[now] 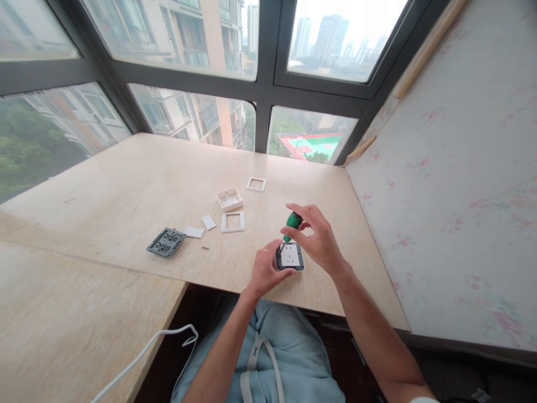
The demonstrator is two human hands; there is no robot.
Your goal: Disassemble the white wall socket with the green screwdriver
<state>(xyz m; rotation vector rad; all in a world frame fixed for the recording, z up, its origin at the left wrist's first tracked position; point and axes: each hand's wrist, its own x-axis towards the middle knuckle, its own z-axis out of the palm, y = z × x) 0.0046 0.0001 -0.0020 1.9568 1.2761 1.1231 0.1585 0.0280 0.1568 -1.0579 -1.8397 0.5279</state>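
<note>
lower centre, left hand (267, 270) half-curls round the socket (290, 256), likely light, stiff, best held by its edges; right hand (318, 235) pinches the screwdriver (293, 220).

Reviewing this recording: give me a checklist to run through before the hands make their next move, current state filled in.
1. Screwdriver gripped in the right hand: ok.
2. Socket steadied by the left hand: ok.
3. Screwdriver tip properly seated: cannot tell, too small.
4. Nearer white frame clear of both hands: ok.
5. Small brown piece put away: not ok, loose on the tabletop.
</note>
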